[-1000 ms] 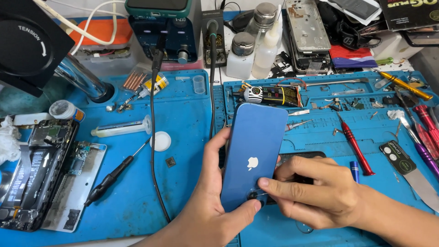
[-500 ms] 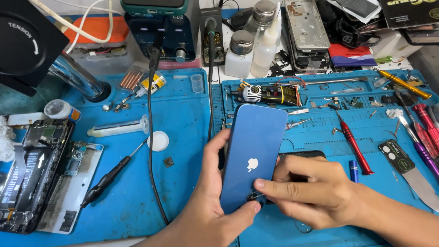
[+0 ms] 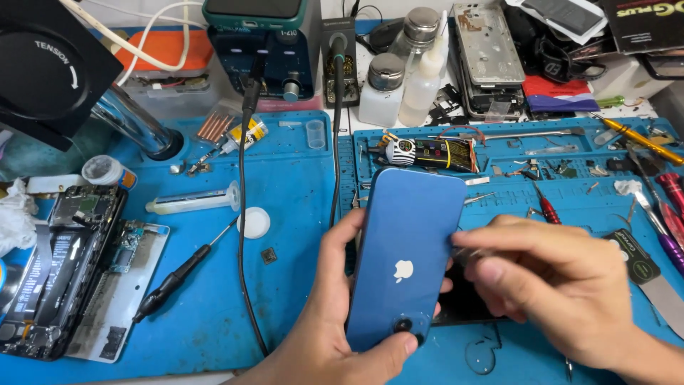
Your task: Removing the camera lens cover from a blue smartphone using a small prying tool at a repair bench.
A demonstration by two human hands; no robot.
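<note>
A blue phone (image 3: 406, 242) is held back side up and tilted, its camera end toward me. My left hand (image 3: 324, 335) grips it from the left and from below, thumb near the lens. My right hand (image 3: 563, 285) is at the phone's right edge, thumb and forefinger pinched on something thin and pale; what it is cannot be told. A dark panel (image 3: 467, 303) lies on the mat beneath the phone and the right hand.
Everything sits on a blue work mat (image 3: 299, 178). An opened phone (image 3: 64, 264) lies at far left, with a black screwdriver (image 3: 178, 274), a syringe (image 3: 192, 199) and a black cable (image 3: 241, 214) nearby. Bottles (image 3: 385, 85) stand behind; a red screwdriver (image 3: 548, 209) and more tools (image 3: 670, 192) lie right.
My right hand has lifted off the phone's lower end and moved up to its right edge, fingers now pinched. The left hand still holds the phone in place.
</note>
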